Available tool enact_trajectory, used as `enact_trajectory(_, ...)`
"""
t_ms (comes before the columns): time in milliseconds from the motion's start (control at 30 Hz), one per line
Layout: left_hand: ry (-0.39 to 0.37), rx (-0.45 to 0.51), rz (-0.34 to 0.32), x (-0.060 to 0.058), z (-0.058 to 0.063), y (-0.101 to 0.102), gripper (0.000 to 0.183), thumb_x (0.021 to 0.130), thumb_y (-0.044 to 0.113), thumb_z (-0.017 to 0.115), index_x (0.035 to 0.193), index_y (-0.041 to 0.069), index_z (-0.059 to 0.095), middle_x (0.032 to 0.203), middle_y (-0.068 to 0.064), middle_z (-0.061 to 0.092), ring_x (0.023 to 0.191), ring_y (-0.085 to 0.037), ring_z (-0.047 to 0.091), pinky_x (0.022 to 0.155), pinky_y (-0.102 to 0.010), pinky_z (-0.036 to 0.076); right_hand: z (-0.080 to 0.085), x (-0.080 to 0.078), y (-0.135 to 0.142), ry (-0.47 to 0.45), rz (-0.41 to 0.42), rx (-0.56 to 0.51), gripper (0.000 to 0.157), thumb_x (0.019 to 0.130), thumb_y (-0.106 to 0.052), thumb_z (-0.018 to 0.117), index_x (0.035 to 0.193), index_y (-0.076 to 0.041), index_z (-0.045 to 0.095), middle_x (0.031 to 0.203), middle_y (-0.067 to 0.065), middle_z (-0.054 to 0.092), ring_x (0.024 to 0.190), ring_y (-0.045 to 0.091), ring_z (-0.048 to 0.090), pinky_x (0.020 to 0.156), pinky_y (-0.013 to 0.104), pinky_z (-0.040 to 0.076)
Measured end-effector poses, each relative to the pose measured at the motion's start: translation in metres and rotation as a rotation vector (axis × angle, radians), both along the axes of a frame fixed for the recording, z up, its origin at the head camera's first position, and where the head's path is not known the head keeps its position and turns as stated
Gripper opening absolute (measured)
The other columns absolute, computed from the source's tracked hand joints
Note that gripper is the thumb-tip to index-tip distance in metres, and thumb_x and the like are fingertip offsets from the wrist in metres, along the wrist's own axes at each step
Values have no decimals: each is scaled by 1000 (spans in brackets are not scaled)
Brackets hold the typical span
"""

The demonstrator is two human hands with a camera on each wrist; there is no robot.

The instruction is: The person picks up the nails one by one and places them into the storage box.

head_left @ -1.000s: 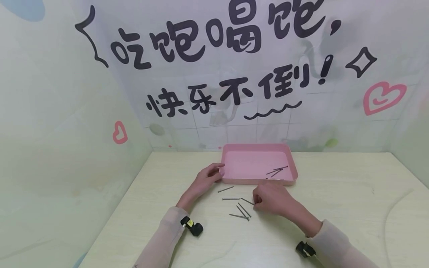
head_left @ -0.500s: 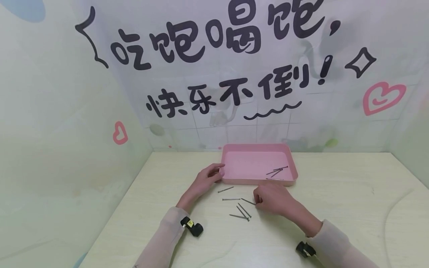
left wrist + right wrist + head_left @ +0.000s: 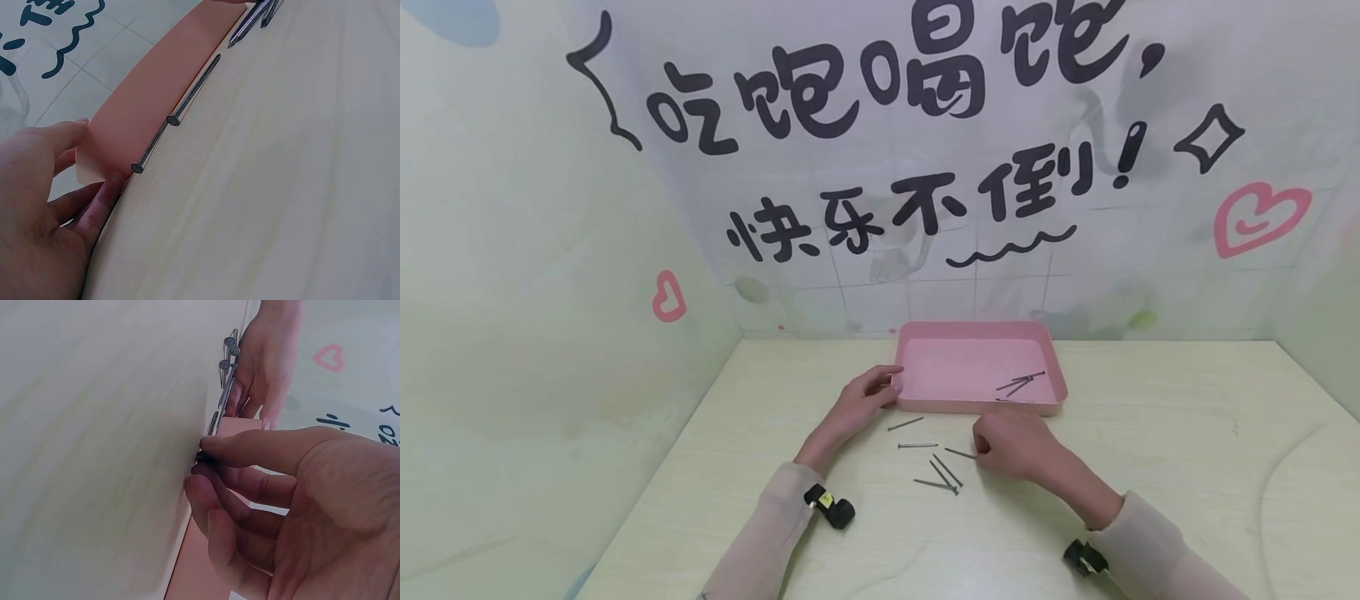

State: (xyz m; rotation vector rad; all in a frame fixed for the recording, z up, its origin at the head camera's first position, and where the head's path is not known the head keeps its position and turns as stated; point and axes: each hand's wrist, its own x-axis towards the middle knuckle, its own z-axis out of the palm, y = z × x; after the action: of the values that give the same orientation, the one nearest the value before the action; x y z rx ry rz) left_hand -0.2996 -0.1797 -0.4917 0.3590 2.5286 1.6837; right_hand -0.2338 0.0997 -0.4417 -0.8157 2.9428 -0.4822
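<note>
In the head view a pink tray (image 3: 940,407) stands at the back of the table, with several nails (image 3: 1021,382) lying at its right end. My left hand (image 3: 861,398) holds the tray's front left corner. The left wrist view shows that hand's fingers (image 3: 65,134) against the pink wall. Just in front of the tray, my right hand (image 3: 1011,446) pinches a nail (image 3: 958,453) near its head, between thumb and fingertips. The nail points left, low over the table; whether it touches the wood is hard to tell.
Loose nails lie on the pale wooden table (image 3: 880,542) between the hands: one (image 3: 906,423) near the tray, another nail (image 3: 917,446) lying level, and a crossed group of nails (image 3: 942,475) closer to me. A printed wall (image 3: 850,292) rises behind the tray.
My right hand has shifted slightly to the right, and the pinched nail has slid with it, away from the level nail. The left hand and the tray have stayed put.
</note>
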Motion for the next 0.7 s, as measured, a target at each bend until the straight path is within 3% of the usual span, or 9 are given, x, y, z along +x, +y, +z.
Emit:
enact_trajectory(267,6,0,10,2,2,2,44,105,23,62,147,12,56,144,-19,61,124,-31,65,105,-44,57,1,-1,1,-37,-19,9,30,73,2,71,57,-19,57,56,-8,42,59,10,38,52,25,25)
enact_trajectory(500,8,-10,-1,2,2,1,45,105,25,62,147,13,56,145,-17,62,125,-29,65,105,-42,57,2,-3,5,-62,-35,-27,31,70,7,63,55,-18,54,57,-9,33,57,10,30,51,25,20)
enact_trajectory(700,3,1,2,1,1,0,44,105,25,63,147,13,57,145,-17,61,126,-30,64,106,-44,56,2,-3,6,-78,-48,-34,31,73,9,63,58,-18,60,58,-8,41,58,11,33,51,25,23)
